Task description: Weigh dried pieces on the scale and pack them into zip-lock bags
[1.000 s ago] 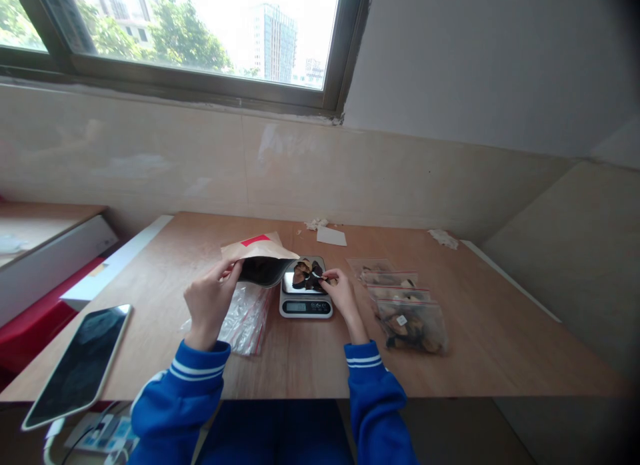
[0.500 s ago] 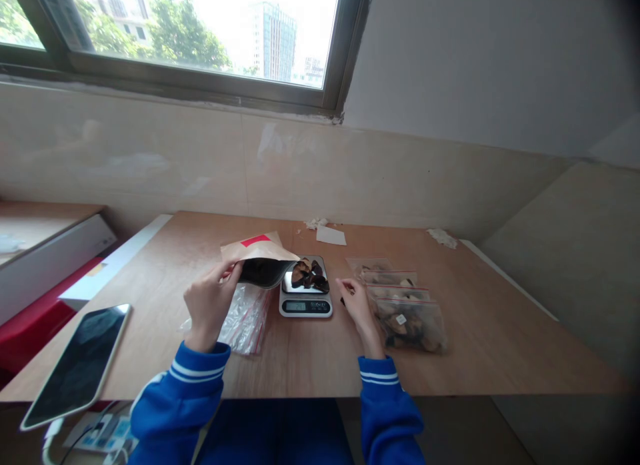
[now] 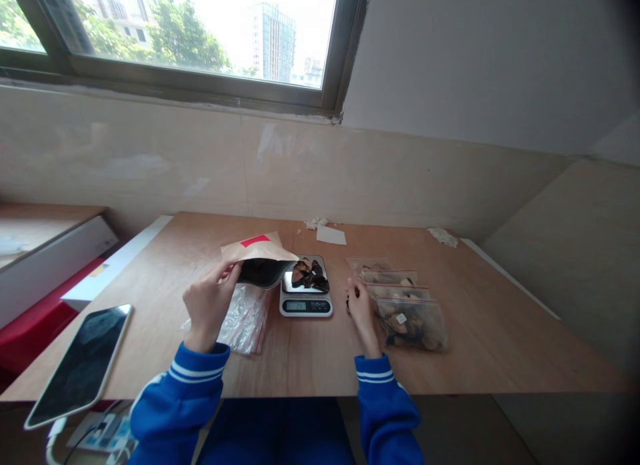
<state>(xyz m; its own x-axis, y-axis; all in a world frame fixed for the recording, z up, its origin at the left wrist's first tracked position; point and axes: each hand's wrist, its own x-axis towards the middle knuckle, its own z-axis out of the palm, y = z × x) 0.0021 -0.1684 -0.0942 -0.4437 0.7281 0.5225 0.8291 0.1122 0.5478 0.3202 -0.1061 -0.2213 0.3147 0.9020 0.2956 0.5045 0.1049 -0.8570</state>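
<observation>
head view: left hand pinches the bag by one edge, prob so it gapes; right hand curled round a dark bit beside the scale.

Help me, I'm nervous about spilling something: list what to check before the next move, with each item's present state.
1. Left hand has its grip on the paper bag: ok, fingers at its rim.
2. Bag mouth open: ok, the dark inside shows.
3. Bag clear of the scale: cannot tell; it overlaps the scale's left side in this view.
4. Dark dried pieces lying on the scale's plate: ok.
5. Display readable: not ok; the digits are too small and blurred here.
6. Right hand empty: cannot tell; something dark shows by its fingers.
</observation>
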